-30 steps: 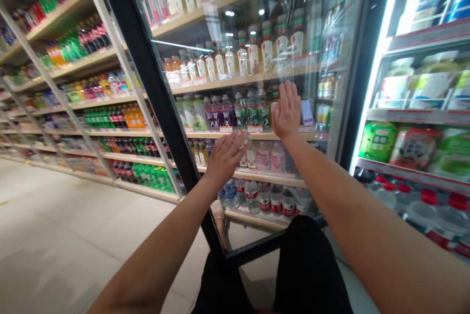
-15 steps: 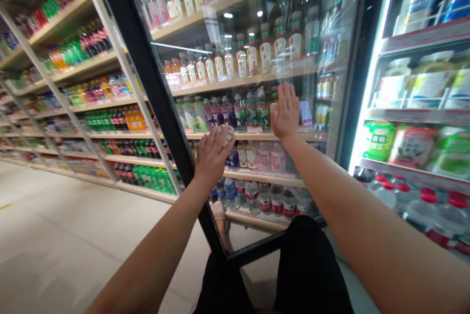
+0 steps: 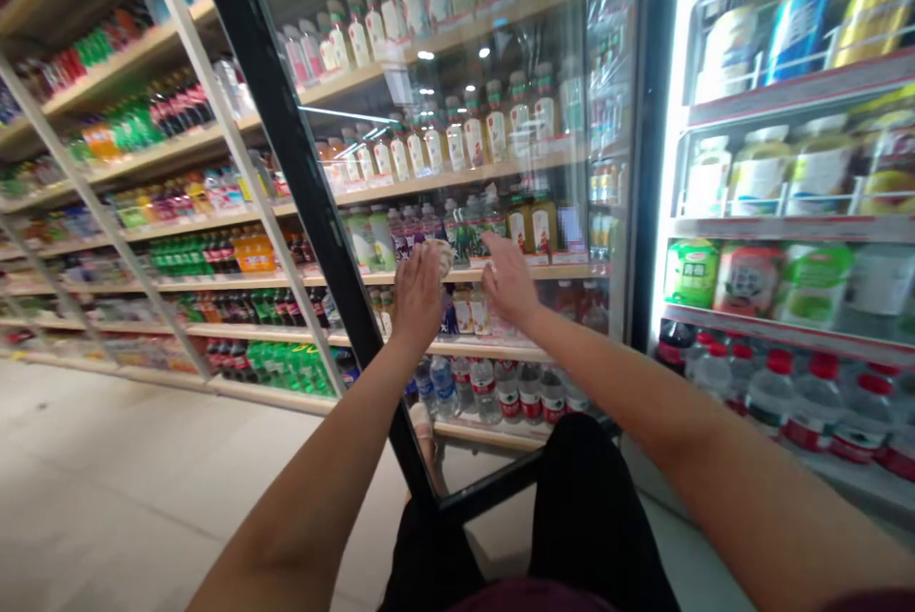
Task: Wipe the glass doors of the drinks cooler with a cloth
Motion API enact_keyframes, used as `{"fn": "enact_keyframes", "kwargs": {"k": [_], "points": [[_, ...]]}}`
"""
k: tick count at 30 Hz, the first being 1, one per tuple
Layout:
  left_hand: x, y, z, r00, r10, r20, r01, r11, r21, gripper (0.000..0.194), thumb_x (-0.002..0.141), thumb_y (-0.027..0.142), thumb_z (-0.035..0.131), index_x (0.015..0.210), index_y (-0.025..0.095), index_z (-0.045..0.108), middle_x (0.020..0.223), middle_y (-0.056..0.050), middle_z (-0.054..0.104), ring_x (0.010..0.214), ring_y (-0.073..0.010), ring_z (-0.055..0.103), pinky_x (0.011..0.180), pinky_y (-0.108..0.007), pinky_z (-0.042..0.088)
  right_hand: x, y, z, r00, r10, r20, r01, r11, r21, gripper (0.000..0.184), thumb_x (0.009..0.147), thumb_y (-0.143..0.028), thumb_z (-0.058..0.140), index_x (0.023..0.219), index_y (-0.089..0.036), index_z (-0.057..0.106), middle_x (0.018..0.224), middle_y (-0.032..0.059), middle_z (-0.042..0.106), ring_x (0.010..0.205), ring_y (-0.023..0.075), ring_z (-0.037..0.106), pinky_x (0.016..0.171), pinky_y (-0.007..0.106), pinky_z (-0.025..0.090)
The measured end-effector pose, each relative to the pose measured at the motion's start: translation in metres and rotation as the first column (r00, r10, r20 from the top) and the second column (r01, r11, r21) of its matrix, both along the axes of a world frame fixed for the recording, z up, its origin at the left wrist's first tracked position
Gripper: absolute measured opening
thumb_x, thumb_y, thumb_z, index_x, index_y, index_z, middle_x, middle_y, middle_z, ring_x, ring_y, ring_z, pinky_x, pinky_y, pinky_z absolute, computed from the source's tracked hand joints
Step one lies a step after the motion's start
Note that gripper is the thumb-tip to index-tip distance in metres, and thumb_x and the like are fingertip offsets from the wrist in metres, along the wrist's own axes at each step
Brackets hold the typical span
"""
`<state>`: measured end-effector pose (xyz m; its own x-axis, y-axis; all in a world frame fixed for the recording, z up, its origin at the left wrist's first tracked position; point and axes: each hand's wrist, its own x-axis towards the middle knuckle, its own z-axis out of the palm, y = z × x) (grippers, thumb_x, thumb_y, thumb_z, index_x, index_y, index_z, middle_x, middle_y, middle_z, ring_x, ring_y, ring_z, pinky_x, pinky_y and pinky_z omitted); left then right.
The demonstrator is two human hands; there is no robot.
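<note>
A glass door (image 3: 472, 445) in a black frame stands swung open in front of me. My left hand (image 3: 416, 293) presses a crumpled whitish cloth (image 3: 441, 257) to the glass; only the part past the fingers shows. Just right of it is my right hand (image 3: 511, 280), with nothing in it. Its fingers are apart and reach towards the cloth, at or close to the pane; contact cannot be made out. Through the glass I see shelves with rows of bottles (image 3: 474, 137), and ceiling lights mirror in the pane.
To the right, a lit cooler (image 3: 793, 221) holds cans, drinks and red-capped water bottles (image 3: 815, 402). Long drink shelves (image 3: 235, 283) run off to the left above the pale tiled floor (image 3: 107, 479). My black-clad knee (image 3: 579, 488) is close to the door's bottom edge.
My right hand has come down and left from the glass, towards the left hand. The left hand with the cloth has shifted only slightly. The view has turned a little to the right.
</note>
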<state>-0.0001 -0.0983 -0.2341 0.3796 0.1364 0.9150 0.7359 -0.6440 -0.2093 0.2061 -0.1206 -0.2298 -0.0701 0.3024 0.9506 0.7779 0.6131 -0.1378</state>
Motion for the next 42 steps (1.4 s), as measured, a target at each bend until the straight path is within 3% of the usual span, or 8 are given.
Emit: {"fn": "enact_keyframes", "kwargs": {"k": [3, 7, 11, 16, 22, 30, 37, 42], "points": [[0.015, 0.003, 0.001, 0.998, -0.045, 0.043, 0.044, 0.998, 0.042, 0.064, 0.115, 0.025, 0.032, 0.173, 0.016, 0.004, 0.171, -0.021, 0.033, 0.162, -0.0271, 0.023, 0.133, -0.054, 0.026, -0.04, -0.01, -0.02, 0.995, 0.082, 0.053, -0.082, 0.997, 0.004, 0.064, 0.098, -0.019, 0.042, 0.161, -0.013, 0.046, 0.158, 0.0155, 0.055, 0.149, 0.0252, 0.049, 0.129, 0.045, 0.043], [0.019, -0.008, -0.009, 0.995, -0.092, 0.036, 0.091, 0.995, 0.035, 0.081, 0.116, 0.034, 0.037, 0.169, 0.019, -0.022, 0.178, -0.019, 0.004, 0.163, -0.0265, 0.017, 0.132, -0.042, 0.031, -0.069, -0.009, -0.015, 0.985, 0.151, -0.082, -0.154, 0.987, -0.036, 0.06, 0.104, -0.022, 0.041, 0.162, -0.01, 0.046, 0.167, 0.0187, 0.042, 0.155, 0.0282, 0.042, 0.131, 0.048, 0.039], [0.004, -0.03, -0.002, 0.966, -0.161, -0.2, 0.162, 0.987, -0.009, 0.088, 0.108, 0.019, 0.046, 0.172, 0.023, -0.015, 0.178, -0.017, 0.005, 0.163, -0.0345, 0.011, 0.131, -0.056, 0.032, -0.057, -0.005, -0.003, 0.992, 0.085, 0.092, -0.081, 0.996, -0.048, 0.056, 0.107, -0.023, 0.046, 0.16, -0.007, 0.048, 0.173, 0.0184, 0.032, 0.157, 0.0294, 0.04, 0.131, 0.046, 0.039], [-0.024, -0.054, 0.054, 0.901, -0.075, -0.427, 0.111, 0.992, 0.06, 0.076, 0.099, 0.003, 0.044, 0.17, 0.028, 0.028, 0.172, -0.011, 0.035, 0.163, -0.03, 0.019, 0.132, -0.061, 0.026, -0.026, -0.004, -0.022, 0.935, 0.055, 0.35, -0.042, 0.998, -0.044, 0.055, 0.104, -0.01, 0.048, 0.159, -0.02, 0.053, 0.168, 0.0088, 0.044, 0.159, 0.0217, 0.038, 0.134, 0.042, 0.031], [-0.014, -0.037, 0.114, 0.991, 0.132, -0.004, -0.131, 0.987, 0.094, 0.065, 0.104, 0.021, 0.05, 0.167, 0.018, 0.036, 0.175, -0.012, 0.026, 0.165, -0.0319, 0.011, 0.135, -0.062, 0.006, -0.009, -0.005, -0.044, 0.873, -0.031, 0.486, 0.012, 0.999, 0.041, 0.062, 0.107, -0.032, 0.058, 0.166, -0.02, 0.042, 0.172, 0.0102, 0.033, 0.164, 0.0264, 0.024, 0.135, 0.05, 0.028], [-0.007, -0.008, 0.102, 0.988, 0.15, 0.034, -0.153, 0.983, 0.104, 0.066, 0.107, 0.029, 0.052, 0.169, 0.014, 0.034, 0.174, -0.016, 0.024, 0.164, -0.036, 0.007, 0.134, -0.066, 0.002, 0.007, 0.009, 0.02, 0.894, -0.101, 0.437, 0.065, 0.993, 0.097, 0.065, 0.103, -0.002, 0.035, 0.164, -0.023, 0.044, 0.171, 0.0039, 0.038, 0.164, 0.0177, 0.023, 0.138, 0.048, 0.02], [-0.008, 0.0, 0.102, 0.987, 0.156, 0.049, -0.16, 0.983, 0.088, 0.064, 0.108, 0.031, 0.052, 0.168, 0.014, 0.035, 0.174, -0.015, 0.026, 0.165, -0.0339, 0.006, 0.134, -0.064, 0.001, -0.017, 0.02, 0.018, 0.957, -0.04, 0.287, 0.021, 0.998, 0.067, 0.067, 0.099, 0.0, 0.034, 0.16, -0.019, 0.051, 0.169, 0.0081, 0.041, 0.164, 0.0205, 0.026, 0.134, 0.05, 0.031], [-0.006, -0.003, 0.101, 0.978, 0.204, 0.046, -0.205, 0.978, 0.036, 0.064, 0.108, 0.03, 0.05, 0.167, 0.012, 0.036, 0.175, -0.014, 0.023, 0.165, -0.0334, 0.005, 0.135, -0.061, -0.001, -0.017, 0.029, 0.066, 0.966, -0.085, 0.243, 0.066, 0.994, 0.086, 0.065, 0.102, -0.002, 0.029, 0.162, -0.016, 0.049, 0.172, 0.0062, 0.038, 0.164, 0.0215, 0.025, 0.136, 0.047, 0.028]]}}
